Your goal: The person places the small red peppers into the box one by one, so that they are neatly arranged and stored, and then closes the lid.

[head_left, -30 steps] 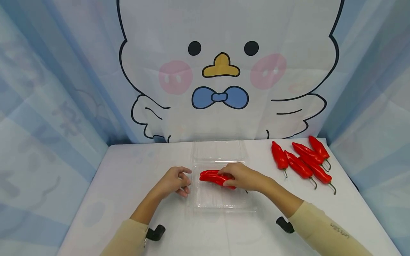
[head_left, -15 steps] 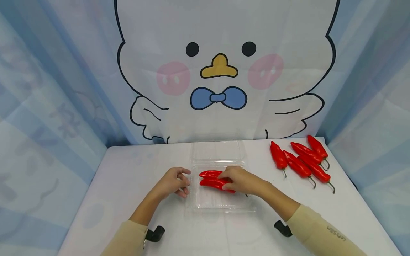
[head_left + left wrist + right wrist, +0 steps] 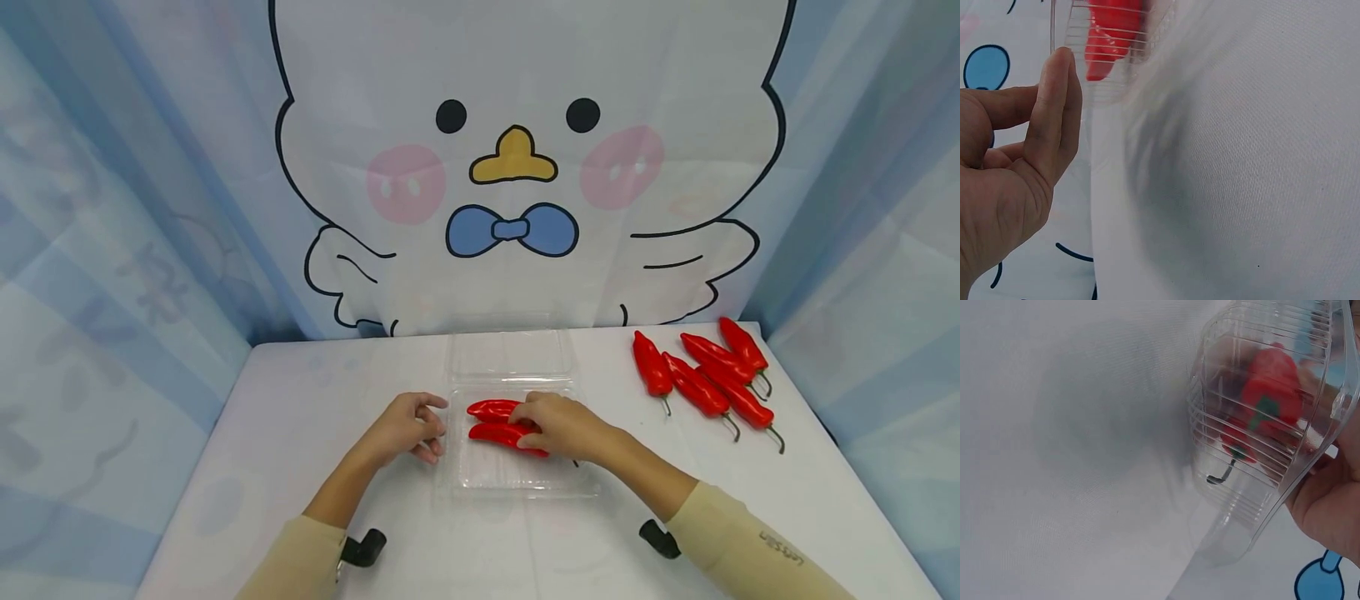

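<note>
A clear plastic container [image 3: 517, 477] stands on the table with its lid [image 3: 512, 353] folded back behind it. Two red chili peppers lie side by side inside, a rear pepper [image 3: 489, 409] and a front pepper [image 3: 498, 435]. My right hand [image 3: 570, 427] reaches over the right rim and holds the front pepper between thumb and fingers, covering part of both. Through the container wall, the right wrist view shows a pepper [image 3: 1270, 384] with its green cap. My left hand [image 3: 408, 427] is at the container's left side, fingers extended in the left wrist view, holding nothing; fingertip contact is unclear.
Several more red chili peppers [image 3: 697, 386] lie in a group at the table's back right, stems toward the front right. A printed curtain [image 3: 517, 283] hangs right behind the table's back edge, with more curtain at both sides.
My right hand has lowered slightly toward the front with the front pepper, and a gap between the two peppers has opened. My left hand has barely moved.
</note>
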Demonstrator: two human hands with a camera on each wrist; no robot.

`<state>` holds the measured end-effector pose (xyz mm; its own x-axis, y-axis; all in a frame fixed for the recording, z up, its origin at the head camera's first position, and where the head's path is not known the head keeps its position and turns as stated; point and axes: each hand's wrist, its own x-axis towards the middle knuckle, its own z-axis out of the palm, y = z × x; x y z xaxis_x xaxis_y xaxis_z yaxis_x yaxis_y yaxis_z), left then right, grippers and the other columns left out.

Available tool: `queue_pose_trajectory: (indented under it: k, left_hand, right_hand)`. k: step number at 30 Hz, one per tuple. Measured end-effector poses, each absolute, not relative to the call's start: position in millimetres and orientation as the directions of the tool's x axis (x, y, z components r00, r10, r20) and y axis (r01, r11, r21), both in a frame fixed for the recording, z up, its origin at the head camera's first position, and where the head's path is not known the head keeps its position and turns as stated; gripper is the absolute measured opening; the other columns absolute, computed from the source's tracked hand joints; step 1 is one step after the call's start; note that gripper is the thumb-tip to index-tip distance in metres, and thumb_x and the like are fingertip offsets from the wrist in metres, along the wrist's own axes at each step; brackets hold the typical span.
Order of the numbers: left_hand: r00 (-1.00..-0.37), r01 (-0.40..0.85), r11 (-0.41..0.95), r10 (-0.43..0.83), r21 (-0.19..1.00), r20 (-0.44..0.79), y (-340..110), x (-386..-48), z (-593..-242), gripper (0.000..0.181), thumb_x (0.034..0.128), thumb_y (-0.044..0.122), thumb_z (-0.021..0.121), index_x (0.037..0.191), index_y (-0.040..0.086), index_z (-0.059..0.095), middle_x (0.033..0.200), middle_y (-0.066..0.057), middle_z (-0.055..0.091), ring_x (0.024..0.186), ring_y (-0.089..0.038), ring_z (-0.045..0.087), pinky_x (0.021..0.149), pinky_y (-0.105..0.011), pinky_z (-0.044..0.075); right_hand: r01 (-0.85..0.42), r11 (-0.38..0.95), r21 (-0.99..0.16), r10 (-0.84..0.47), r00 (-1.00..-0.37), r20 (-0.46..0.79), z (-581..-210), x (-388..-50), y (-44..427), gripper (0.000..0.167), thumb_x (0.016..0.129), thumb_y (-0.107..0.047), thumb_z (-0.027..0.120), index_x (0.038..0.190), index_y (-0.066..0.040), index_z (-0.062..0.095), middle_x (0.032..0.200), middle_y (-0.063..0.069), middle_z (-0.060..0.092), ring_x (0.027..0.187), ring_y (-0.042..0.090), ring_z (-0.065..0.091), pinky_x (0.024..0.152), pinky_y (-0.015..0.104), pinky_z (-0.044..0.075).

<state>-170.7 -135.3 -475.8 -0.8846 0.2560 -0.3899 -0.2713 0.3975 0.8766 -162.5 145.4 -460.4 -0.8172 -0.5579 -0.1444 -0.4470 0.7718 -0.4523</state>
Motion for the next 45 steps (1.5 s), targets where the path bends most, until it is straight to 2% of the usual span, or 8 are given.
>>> queue_pose_trajectory:
  k: [15, 24, 33, 45]
  left_hand:
    - [-0.882, -0.273, 0.401, 0.260, 0.875, -0.394, -136, -170, -476, 0.042, 0.0963, -0.003, 0.066, 0.137, -0.001, 0.058, 0.092, -0.014, 0.064, 0.062, -0.020, 0.069, 0.058, -0.034, 0.064]
    - [-0.881, -0.270, 0.404, 0.262, 0.874, -0.393, -136, -170, -476, 0.042, 0.0966, -0.002, 0.066, 0.138, -0.001, 0.057, 0.092, -0.014, 0.065, 0.062, -0.020, 0.068, 0.058, -0.034, 0.064]
    - [-0.881, -0.276, 0.406, 0.257, 0.871, -0.398, -135, -171, -475, 0.043, 0.0964, -0.001, 0.067, 0.138, -0.001, 0.058, 0.092, -0.014, 0.065, 0.062, -0.021, 0.069, 0.058, -0.033, 0.064]
    - [-0.879, -0.278, 0.407, 0.257, 0.870, -0.401, -136, -172, -474, 0.043, 0.0965, -0.001, 0.067, 0.138, -0.001, 0.057, 0.093, -0.014, 0.065, 0.062, -0.020, 0.069, 0.058, -0.033, 0.064]
  right_hand:
    - [-0.444, 0.777, -0.447, -0.542, -0.833, -0.115, -464, -160, 144, 0.025, 0.090, -0.023, 0.081, 0.114, -0.018, 0.076, 0.093, -0.008, 0.062, 0.082, 0.009, 0.056, 0.068, 0.022, 0.054]
    - [-0.419, 0.787, -0.453, -0.510, -0.854, -0.097, -467, -162, 142, 0.021, 0.090, -0.019, 0.081, 0.110, -0.016, 0.078, 0.095, -0.004, 0.067, 0.083, 0.010, 0.058, 0.072, 0.026, 0.057]
    - [-0.408, 0.785, -0.467, -0.491, -0.869, -0.066, -468, -163, 138, 0.016, 0.088, -0.016, 0.082, 0.099, -0.017, 0.071, 0.084, -0.008, 0.061, 0.078, 0.009, 0.055, 0.069, 0.023, 0.052]
    - [-0.399, 0.801, -0.446, -0.463, -0.886, -0.039, -470, -163, 133, 0.013, 0.088, -0.015, 0.082, 0.100, -0.016, 0.076, 0.086, -0.007, 0.064, 0.077, 0.008, 0.055, 0.069, 0.022, 0.052]
